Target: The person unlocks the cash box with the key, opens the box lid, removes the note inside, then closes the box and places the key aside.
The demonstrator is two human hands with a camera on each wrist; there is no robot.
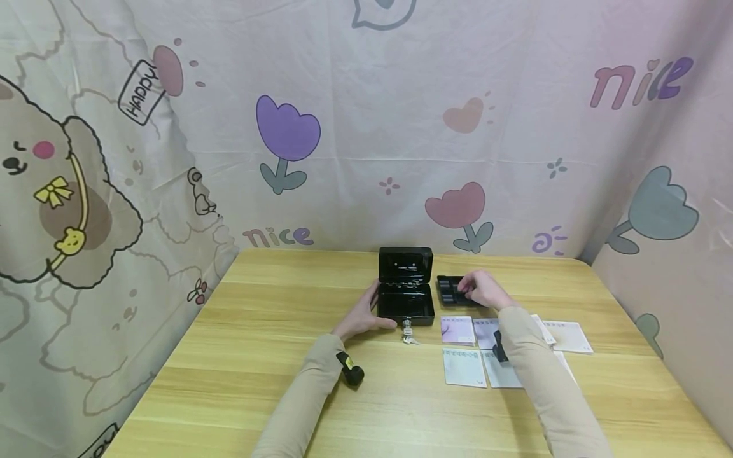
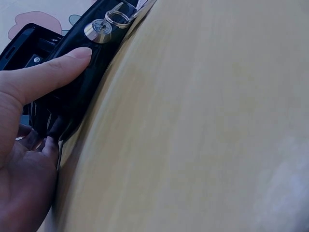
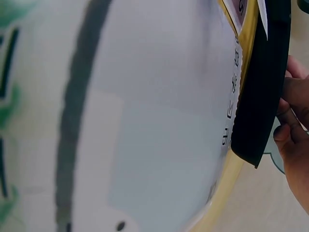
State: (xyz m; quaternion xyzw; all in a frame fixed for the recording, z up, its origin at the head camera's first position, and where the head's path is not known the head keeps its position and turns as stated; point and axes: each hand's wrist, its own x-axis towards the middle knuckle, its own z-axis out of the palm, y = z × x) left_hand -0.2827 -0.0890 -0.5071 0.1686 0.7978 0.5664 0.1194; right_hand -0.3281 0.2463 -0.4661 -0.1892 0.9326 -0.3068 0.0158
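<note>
A black metal cash box (image 1: 405, 304) stands on the table with its lid (image 1: 405, 264) raised. Keys (image 1: 408, 336) on a ring hang at the lock (image 2: 98, 31) on its front. My left hand (image 1: 366, 313) grips the box's left front corner, thumb along the front face and the other fingers curled at the side. Right of the box lies a black compartment tray (image 1: 448, 294). Over its right part is my right hand (image 1: 485, 289), bent fingers reaching down inside. In the right wrist view the tray's wall (image 3: 263, 87) hides the fingertips, so I cannot tell what they hold.
Several printed booklets lie in two rows before the tray, among them a purple one (image 1: 457, 330), a pale one (image 1: 464, 367) and one at the far right (image 1: 567, 336). My right forearm passes over some. A patterned cloth (image 1: 366, 127) hangs behind the wooden table (image 1: 286, 292).
</note>
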